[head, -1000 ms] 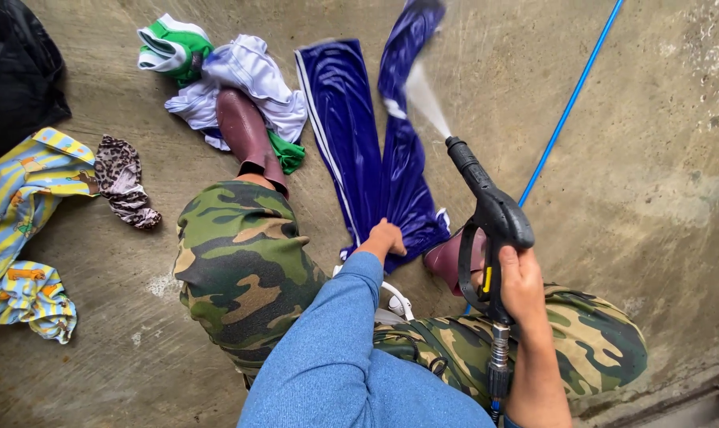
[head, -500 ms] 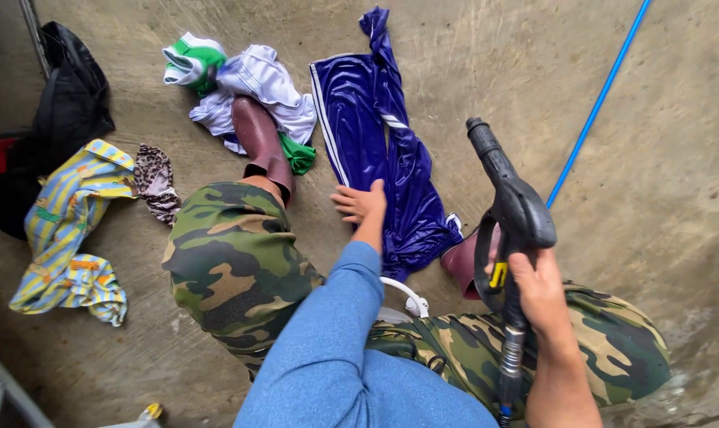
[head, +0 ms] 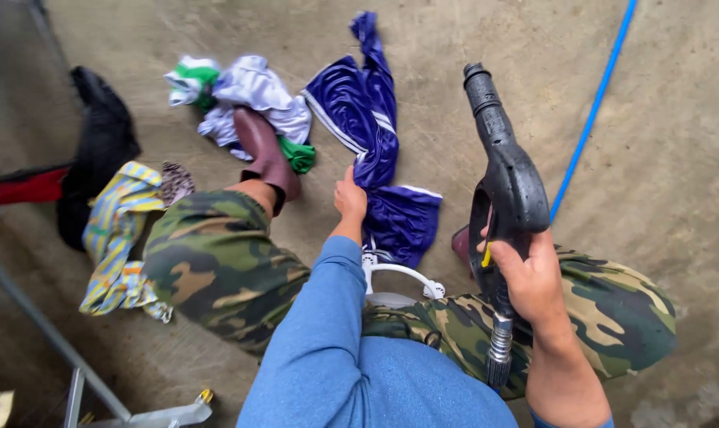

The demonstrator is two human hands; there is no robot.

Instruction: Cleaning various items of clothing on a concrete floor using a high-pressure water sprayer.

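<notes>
A wet purple garment is gripped at its middle by the left hand, whose fingers are closed into the folded cloth where it is laid out on the concrete floor. The garment's long axis is stretched straight ahead, away from the seated figure in camouflage trousers, so that most of its length is found beyond the left hand. A black pressure-washer gun is held upright in the right hand, wrapped around the grip, its nozzle pointed up and forward just right of the cloth; no spray is seen. A blue hose is run along the floor, and other washing is heaped to the left.
</notes>
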